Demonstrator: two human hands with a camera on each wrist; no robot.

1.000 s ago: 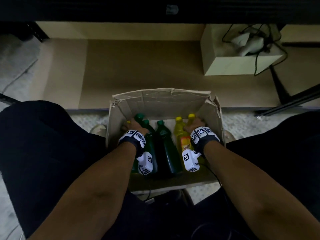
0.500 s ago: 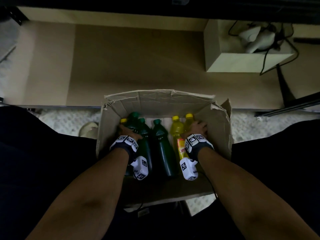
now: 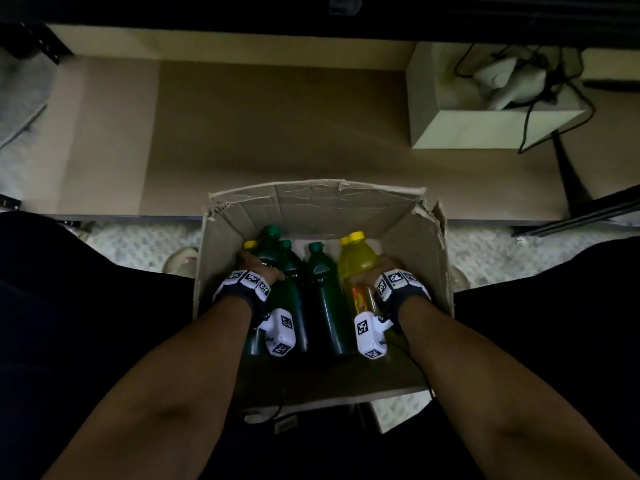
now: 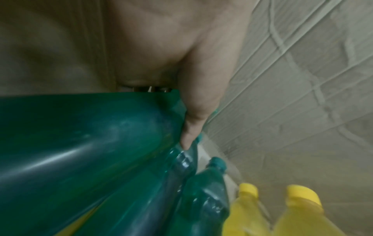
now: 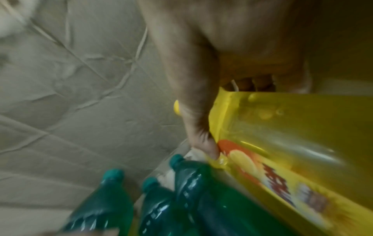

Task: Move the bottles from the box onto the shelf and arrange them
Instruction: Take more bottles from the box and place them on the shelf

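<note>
An open cardboard box (image 3: 414,244) stands on the floor between my knees with several green and yellow bottles lying in it. My left hand (image 3: 258,268) grips the leftmost green bottle (image 3: 272,242) around its upper body; in the left wrist view my thumb (image 4: 198,118) lies along that green bottle (image 4: 84,132). My right hand (image 3: 375,271) grips a yellow bottle (image 3: 360,259) at the right; the right wrist view shows my thumb (image 5: 198,127) on the yellow bottle (image 5: 292,127) near its red label. The low shelf board (image 3: 277,133) lies just beyond the box.
A pale box (image 3: 485,129) with white devices and black cables (image 3: 526,109) sits on the shelf at the right. A dark upper shelf edge (image 3: 311,15) overhangs the back. A black frame leg (image 3: 571,216) runs at the right. Other green bottles (image 3: 325,299) and a second yellow bottle (image 4: 244,212) lie in the box.
Both hands have closed round their bottles, and the yellow and leftmost green bottles have risen slightly. The head view has shifted a little.
</note>
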